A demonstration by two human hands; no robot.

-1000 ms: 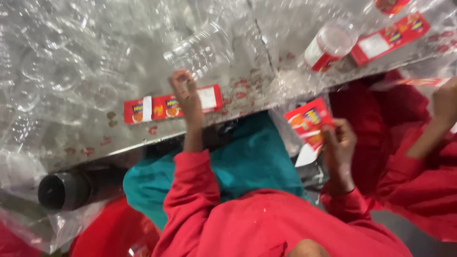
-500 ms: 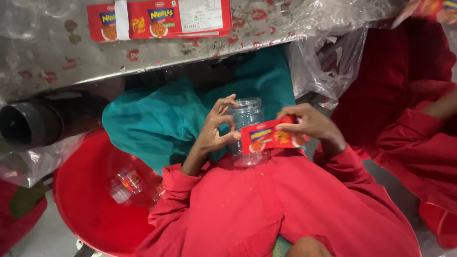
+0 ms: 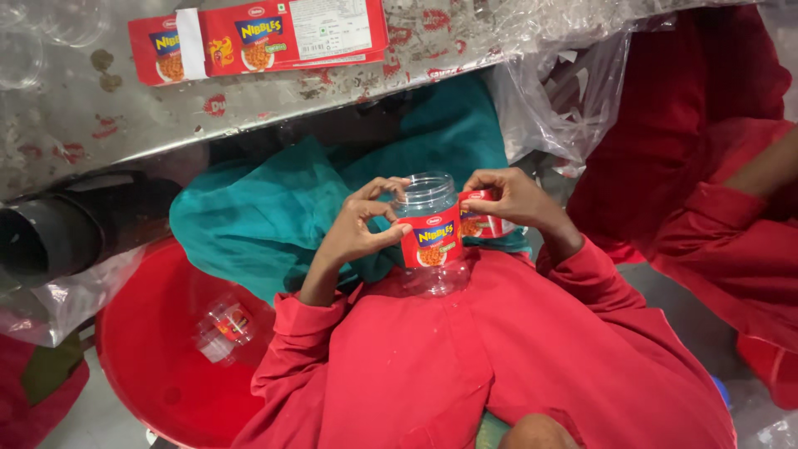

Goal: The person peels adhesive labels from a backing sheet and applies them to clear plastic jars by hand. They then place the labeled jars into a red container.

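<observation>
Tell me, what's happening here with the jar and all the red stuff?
A person in a red top holds a clear plastic jar in their lap. The left hand steadies it while the right hand presses a red label around its side; part of the label is on, the end under the right hand. More red labels lie on the metal table ahead. Another labelled jar sits in a red tub to the left.

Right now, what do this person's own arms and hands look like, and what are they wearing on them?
Both arms are covered by long, loose red sleeves of a plain red top, bunched and creased at the wrists. The left hand and the right hand are bare: no gloves, and no rings, watch or bracelets that I can make out. The fingers are uncovered, with short nails. No markings show on the sleeves.
</observation>
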